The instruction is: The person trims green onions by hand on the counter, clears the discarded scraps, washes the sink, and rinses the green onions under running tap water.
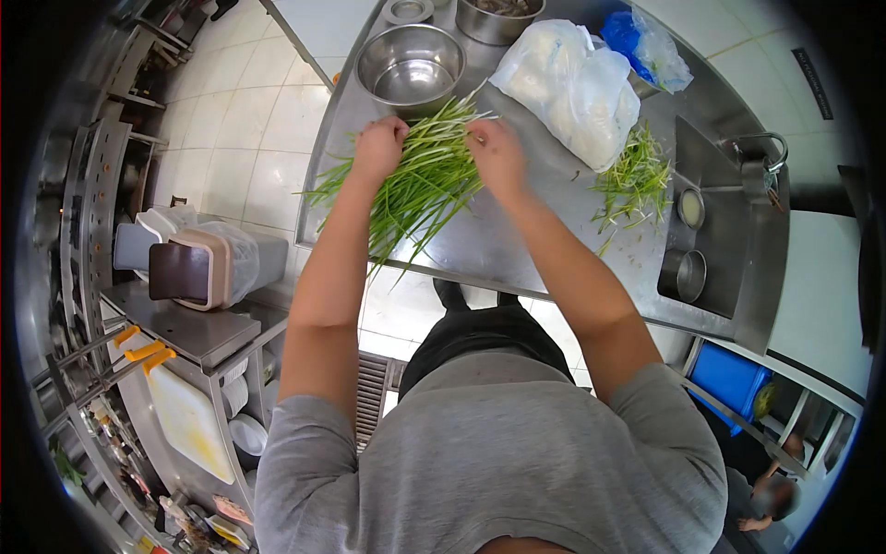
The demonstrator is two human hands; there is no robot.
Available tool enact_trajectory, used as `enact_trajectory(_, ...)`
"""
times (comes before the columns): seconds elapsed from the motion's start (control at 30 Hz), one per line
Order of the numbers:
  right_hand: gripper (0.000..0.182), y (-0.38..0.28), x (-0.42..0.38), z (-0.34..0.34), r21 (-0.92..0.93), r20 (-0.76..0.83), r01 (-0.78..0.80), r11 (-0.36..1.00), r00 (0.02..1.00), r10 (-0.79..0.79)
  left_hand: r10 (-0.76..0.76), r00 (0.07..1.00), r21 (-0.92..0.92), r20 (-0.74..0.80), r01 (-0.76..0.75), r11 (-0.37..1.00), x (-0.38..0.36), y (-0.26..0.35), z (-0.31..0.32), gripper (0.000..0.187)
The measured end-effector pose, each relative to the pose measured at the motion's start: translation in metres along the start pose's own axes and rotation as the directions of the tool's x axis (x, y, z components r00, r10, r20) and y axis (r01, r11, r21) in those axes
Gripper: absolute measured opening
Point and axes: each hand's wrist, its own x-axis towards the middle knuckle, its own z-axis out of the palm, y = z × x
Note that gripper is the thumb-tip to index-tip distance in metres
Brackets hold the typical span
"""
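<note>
A heap of chives [429,185], long thin green stalks with pale ends, lies across the left part of the steel counter [517,240]. At the heap's upper left, my left hand [381,148] is closed, its fingers curled at the stalks. My right hand [496,152] pinches at the pale ends on the heap's right side. Just beyond both hands stands a shiny steel bowl [411,69] with nothing visible in it. A smaller pile of trimmings [637,180] lies to the right, partly under a white plastic bag [568,88].
A second steel pot [498,20] with dark contents stands at the back, near a blue plastic bag [628,37]. At the right is a sink [720,268] with a tap [761,148] and small metal containers. A bin [249,258] stands left on the floor. Another person [771,499] is at lower right.
</note>
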Motion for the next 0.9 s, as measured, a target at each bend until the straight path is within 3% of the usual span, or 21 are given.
enact_trajectory(0.07,0.023,-0.016,0.022,-0.006,-0.022,0.065,0.226,0.974,0.973,-0.224,-0.013,1.000,-0.003,0.005,0.013,1.000,-0.002,0.005,-0.006,0.015)
enact_trajectory(0.17,0.021,-0.034,0.033,0.001,-0.134,0.162,0.385,0.913,0.917,-0.363,0.042,0.999,0.048,-0.018,-0.041,0.998,-0.007,0.015,-0.013,0.015)
enact_trajectory(0.37,0.017,-0.043,0.037,0.007,-0.213,0.310,0.480,0.851,0.859,-0.407,0.063,0.998,0.122,-0.013,-0.061,0.991,-0.014,0.022,-0.022,0.012)
enact_trajectory(0.47,0.015,-0.022,0.032,0.019,-0.255,0.384,0.485,0.836,0.845,-0.373,0.038,0.999,0.104,-0.036,-0.034,0.994,-0.017,0.018,-0.015,0.009)
enact_trajectory(0.53,0.015,-0.013,0.033,0.024,-0.202,0.338,0.363,0.910,0.897,-0.283,-0.029,0.998,0.097,-0.057,0.035,0.995,-0.018,0.017,-0.012,0.012)
enact_trajectory(0.63,0.013,-0.008,0.034,0.021,-0.198,0.388,0.269,0.943,0.905,-0.176,0.058,0.981,0.133,-0.185,-0.033,0.991,-0.022,0.021,-0.010,0.013)
enact_trajectory(0.73,0.013,0.000,0.031,0.020,-0.217,0.446,0.293,0.931,0.878,-0.172,0.075,0.996,0.184,-0.052,-0.064,0.981,-0.026,0.027,-0.010,0.013)
enact_trajectory(0.9,0.013,0.003,0.032,0.023,-0.173,0.512,0.318,0.932,0.838,-0.190,0.104,0.994,0.205,-0.022,-0.097,0.974,-0.023,0.024,-0.001,0.012)
